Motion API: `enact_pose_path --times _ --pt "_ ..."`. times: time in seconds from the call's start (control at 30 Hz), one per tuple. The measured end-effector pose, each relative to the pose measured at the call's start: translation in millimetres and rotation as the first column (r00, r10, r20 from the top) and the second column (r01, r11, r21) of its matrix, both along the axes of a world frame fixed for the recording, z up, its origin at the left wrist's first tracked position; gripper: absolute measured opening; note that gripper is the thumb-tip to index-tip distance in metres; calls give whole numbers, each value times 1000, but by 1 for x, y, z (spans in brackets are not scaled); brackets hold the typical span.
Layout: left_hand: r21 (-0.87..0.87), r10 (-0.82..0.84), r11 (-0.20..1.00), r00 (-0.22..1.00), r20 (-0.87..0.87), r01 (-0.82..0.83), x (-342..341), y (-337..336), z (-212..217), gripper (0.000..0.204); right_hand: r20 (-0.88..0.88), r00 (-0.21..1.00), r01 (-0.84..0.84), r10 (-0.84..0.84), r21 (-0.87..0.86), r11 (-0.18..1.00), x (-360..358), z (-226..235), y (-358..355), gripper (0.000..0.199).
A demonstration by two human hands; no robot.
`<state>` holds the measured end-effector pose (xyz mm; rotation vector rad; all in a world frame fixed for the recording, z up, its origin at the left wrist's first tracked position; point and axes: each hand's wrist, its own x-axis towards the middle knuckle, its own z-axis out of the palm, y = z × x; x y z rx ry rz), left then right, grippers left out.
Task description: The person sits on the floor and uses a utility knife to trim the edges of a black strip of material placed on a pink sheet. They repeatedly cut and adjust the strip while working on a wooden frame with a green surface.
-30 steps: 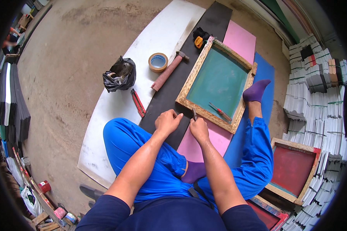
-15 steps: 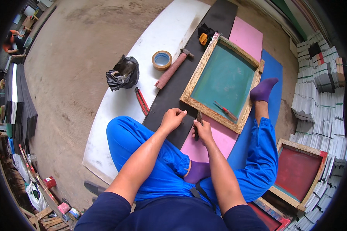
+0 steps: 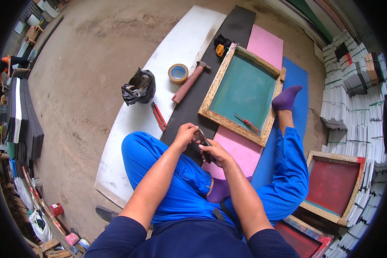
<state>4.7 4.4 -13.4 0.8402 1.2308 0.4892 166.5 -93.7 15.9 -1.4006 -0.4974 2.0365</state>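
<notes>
A dirt workshop floor laid with white, black, pink and blue mats. A seated person's left hand and right hand both close around a small dark hand tool, held above the lap. At one o'clock lies a wood-framed green screen. A slip of the tool could likely nick a finger.

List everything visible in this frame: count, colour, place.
Small dark tool: 1, black, held in both hands.
Wooden screen frame: 1, green mesh, on mats ahead.
Screwdriver: 1, red, on the mesh.
Hammer: 1, reddish handle, black mat.
Tape roll: 1, tan, white board.
Plastic bag: 1, black, white board.
Cutter: 1, red, white board.
Red-mesh frames: 2, lower right.
Left hand: on tool.
Right hand: on tool.
</notes>
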Motion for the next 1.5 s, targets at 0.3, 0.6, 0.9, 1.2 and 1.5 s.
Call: enact_pose_path --times 0.3,0.6,0.9,1.2,1.5 --pt "290 -18 919 764 -645 267 -8 0 1 33 66 997 39 -32 -120 992 13 2 0 47" --pt "163 -166 890 636 -754 426 4 -5 30 43 305 934 220 -188 -77 972 25 -3 23 36" --pt "163 -189 892 673 -715 423 10 -1 30 44 489 862 208 -132 -105 973 14 5 42 40" --pt "190 -179 892 707 -684 410 16 2 37 43 768 638 133 -61 -31 991 3 0 43 33" --pt "221 -168 876 700 -694 429 20 3 31 46 846 533 113 -1 -70 991 -6 -4 41 37"
